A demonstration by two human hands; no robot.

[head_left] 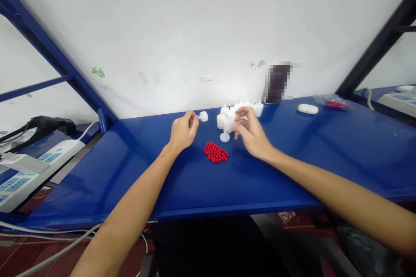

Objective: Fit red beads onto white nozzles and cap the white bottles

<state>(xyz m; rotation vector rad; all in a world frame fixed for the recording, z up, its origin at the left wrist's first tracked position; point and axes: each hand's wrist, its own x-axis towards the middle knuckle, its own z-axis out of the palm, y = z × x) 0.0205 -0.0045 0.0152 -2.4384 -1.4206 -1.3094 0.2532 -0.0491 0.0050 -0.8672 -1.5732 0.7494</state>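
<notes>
White piece (203, 116) held sideways; white containers (229, 124) clustered behind a white disc (225, 137); red pieces (216, 152) grouped nearer.

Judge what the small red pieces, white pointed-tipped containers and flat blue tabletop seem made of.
Small red pieces: probably plastic, evenly coloured; finish too small to judge.
White pointed-tipped containers: likely smooth plastic, uniformly pale.
Flat blue tabletop: glossy, perhaps painted metal, given soft reflections.

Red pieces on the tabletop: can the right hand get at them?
Probably yes: the right hand is close beside the red pieces; the white disc sits just beyond them, leaving the near-side approach across the blue tabletop free.
</notes>
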